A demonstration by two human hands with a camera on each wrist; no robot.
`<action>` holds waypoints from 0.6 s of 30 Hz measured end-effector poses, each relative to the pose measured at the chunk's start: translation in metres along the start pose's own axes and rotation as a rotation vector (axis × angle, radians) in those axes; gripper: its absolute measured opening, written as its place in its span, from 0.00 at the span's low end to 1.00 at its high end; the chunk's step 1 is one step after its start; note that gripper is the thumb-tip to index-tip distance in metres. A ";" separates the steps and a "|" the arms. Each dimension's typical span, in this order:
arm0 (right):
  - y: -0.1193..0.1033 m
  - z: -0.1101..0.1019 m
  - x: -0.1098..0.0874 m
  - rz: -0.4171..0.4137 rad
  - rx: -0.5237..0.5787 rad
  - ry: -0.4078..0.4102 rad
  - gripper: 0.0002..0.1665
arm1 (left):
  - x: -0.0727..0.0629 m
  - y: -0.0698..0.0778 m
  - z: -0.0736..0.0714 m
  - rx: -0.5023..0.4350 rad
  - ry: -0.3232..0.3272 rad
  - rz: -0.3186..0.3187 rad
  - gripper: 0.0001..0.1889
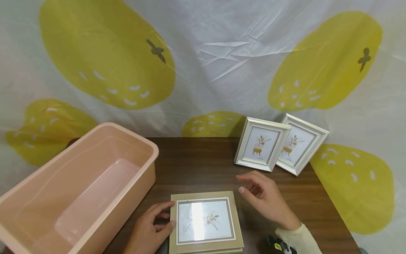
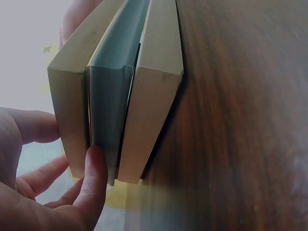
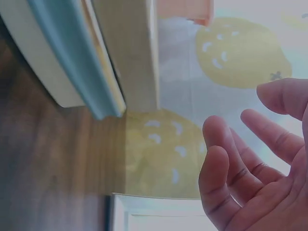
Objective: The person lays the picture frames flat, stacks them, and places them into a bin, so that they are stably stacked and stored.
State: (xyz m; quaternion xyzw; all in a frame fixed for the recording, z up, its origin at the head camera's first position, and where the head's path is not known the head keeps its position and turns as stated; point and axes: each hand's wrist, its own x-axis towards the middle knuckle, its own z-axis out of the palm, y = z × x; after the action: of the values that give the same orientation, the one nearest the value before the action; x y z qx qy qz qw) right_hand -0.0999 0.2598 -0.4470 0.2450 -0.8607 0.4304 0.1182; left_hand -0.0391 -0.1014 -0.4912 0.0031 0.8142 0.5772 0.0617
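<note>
A stack of picture frames lies near the front of the table, topped by a beige frame (image 1: 236, 215) with a floral print under shiny glass. From the side, a blue-grey frame (image 2: 115, 86) shows between the top beige frame and a lower cream frame (image 2: 156, 96). My left hand (image 1: 151, 225) touches the stack's left side, its thumb (image 2: 96, 178) against the blue-grey frame and other fingertips at the top frame. To the right of the stack, my right hand (image 1: 268, 199) hovers with loosely bent fingers (image 3: 221, 139), holding nothing.
A large pink plastic bin (image 1: 149, 176) stands on the left. At the back right, two silver-white picture frames, a front one (image 1: 258, 146) and a rear one (image 1: 299, 144), stand overlapping. A fruit-patterned curtain (image 1: 219, 88) hangs behind the dark wooden table (image 1: 193, 162).
</note>
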 end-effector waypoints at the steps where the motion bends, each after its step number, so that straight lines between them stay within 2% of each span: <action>1: 0.000 -0.001 0.002 -0.014 0.002 0.009 0.21 | 0.001 0.000 0.000 -0.005 -0.002 0.001 0.26; 4: -0.001 -0.006 0.011 -0.052 -0.001 0.045 0.22 | 0.002 0.000 0.000 -0.014 -0.004 0.005 0.26; 6: -0.002 -0.011 0.019 -0.063 -0.003 0.070 0.23 | 0.002 0.000 -0.001 -0.021 -0.004 -0.014 0.26; 14: -0.004 -0.036 0.038 -0.002 -0.018 0.160 0.20 | 0.004 -0.001 0.000 -0.020 -0.008 -0.027 0.26; 18: -0.003 -0.048 0.045 -0.025 -0.024 0.173 0.20 | 0.003 -0.001 0.001 -0.053 -0.011 -0.031 0.25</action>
State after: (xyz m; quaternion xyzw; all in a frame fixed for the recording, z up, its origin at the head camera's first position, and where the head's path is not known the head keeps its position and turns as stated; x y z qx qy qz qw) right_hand -0.1370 0.2820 -0.3979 0.2162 -0.8492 0.4383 0.2001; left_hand -0.0425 -0.1008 -0.4926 -0.0078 0.7984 0.5974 0.0753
